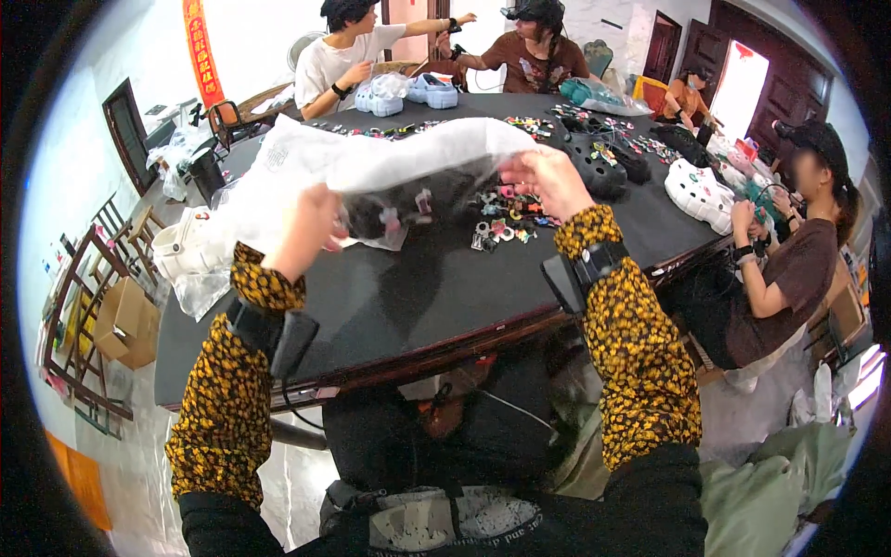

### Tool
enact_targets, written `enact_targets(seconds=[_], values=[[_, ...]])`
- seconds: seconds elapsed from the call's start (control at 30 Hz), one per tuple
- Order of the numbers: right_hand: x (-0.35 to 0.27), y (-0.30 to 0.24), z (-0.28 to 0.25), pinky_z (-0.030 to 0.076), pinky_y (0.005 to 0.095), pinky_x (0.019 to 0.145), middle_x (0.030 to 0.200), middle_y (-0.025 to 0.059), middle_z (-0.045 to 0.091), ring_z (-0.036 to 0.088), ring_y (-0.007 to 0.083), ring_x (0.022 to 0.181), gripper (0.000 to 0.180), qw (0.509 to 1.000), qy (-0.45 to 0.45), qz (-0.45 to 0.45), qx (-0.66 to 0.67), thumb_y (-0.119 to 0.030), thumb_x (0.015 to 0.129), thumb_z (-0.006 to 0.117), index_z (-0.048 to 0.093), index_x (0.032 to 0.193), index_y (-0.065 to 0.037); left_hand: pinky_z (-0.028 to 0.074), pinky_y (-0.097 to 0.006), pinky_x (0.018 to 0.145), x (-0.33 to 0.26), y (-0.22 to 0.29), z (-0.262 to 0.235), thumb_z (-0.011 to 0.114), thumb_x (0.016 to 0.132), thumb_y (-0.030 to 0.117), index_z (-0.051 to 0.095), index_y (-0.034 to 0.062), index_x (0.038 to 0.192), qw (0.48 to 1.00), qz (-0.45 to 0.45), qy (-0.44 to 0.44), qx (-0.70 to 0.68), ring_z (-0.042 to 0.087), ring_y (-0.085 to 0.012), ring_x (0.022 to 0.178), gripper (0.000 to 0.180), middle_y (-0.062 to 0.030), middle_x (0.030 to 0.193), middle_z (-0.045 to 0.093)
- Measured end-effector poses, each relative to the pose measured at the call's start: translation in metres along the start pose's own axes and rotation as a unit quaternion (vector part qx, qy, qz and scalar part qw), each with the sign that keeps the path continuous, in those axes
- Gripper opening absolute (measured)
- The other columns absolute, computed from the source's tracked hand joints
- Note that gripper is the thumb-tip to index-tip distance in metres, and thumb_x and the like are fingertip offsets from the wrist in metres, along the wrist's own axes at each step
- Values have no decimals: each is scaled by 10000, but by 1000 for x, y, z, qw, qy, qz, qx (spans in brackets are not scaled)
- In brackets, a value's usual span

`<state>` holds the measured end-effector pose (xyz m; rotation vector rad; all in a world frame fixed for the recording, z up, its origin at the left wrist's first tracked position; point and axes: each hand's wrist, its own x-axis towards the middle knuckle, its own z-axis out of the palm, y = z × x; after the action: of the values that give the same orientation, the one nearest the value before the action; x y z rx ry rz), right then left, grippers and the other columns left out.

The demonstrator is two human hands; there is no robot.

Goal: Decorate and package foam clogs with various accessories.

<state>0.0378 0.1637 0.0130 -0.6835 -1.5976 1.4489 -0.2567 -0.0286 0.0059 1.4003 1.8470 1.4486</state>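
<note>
A thin, see-through whitish plastic bag point(408, 156) is stretched sideways above the dark table, gripped at both ends. My left hand point(311, 227) pinches its lower left edge, fingers partly hidden behind the hand. My right hand point(549, 181) has its fingers closed on the right end of the same bag. Small colourful shoe charms point(506, 230) lie on the table just below my right hand, and a few more show through the film. Left of my left hand sits a white clog point(184, 243), partly covered by plastic.
Black clogs point(599, 169) stand right of my right hand; a white clog point(701, 195) lies farther right. Light blue clogs point(432, 90) sit at the far side. A co-worker point(789, 269) works at the right; others are across the dark table point(445, 297). A cardboard box point(128, 320) stands left.
</note>
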Motion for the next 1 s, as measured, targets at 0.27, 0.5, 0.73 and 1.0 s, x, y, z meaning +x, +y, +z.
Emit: enact_targets(seconds=[0.27,0.5,0.73,1.0], values=[[23,-56,26,466,331,769,1086,107,666,627,207,968,267,999,-19,-15,28,-150,896,503,589,1128,-49,567,-336,574,54,52,-45,533,945,245,570,-6,937,978,61,92,-179,639,-220,637,254,-100,792,605],[-5,-91,5,499,314,716,947,122,691,660,185,816,220,997,-69,-24,22,-182,891,551,627,1009,-13,470,-277,441,40,96,-60,556,929,268,575,28,878,981,110,133,-84,567,-148,539,246,-40,692,570],[-38,-99,-10,524,355,712,976,145,688,660,188,782,235,981,-177,69,47,-222,901,571,620,992,-10,418,-276,377,32,114,-70,555,897,232,603,-35,835,988,102,116,-8,539,-145,472,279,-49,609,546],[-47,-31,-5,530,345,703,1056,132,657,656,192,820,366,969,-110,181,130,-365,960,503,551,1135,-47,497,-266,597,64,31,-45,529,904,262,585,-28,1041,995,23,14,94,600,-156,697,325,-75,856,613]])
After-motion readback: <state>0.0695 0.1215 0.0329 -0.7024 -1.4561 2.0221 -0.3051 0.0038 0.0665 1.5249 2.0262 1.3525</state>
